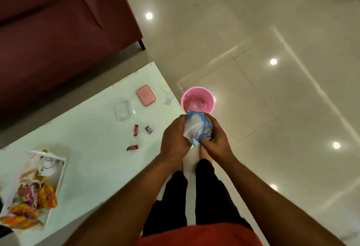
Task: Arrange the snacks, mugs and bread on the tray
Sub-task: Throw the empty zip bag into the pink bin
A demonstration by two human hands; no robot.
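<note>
One crumpled plastic bag (pixel 195 127), clear-white with blue edging and yellow patch; gripped by left hand (pixel 173 140) and right hand (pixel 216 141).

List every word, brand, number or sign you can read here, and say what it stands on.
No text can be read in this view.
Blue and white wrapper, gripped by left hand and right hand: print blurred.
Snack packets on the tray: lettering blurred.
Small candies on the table: too small.
</note>
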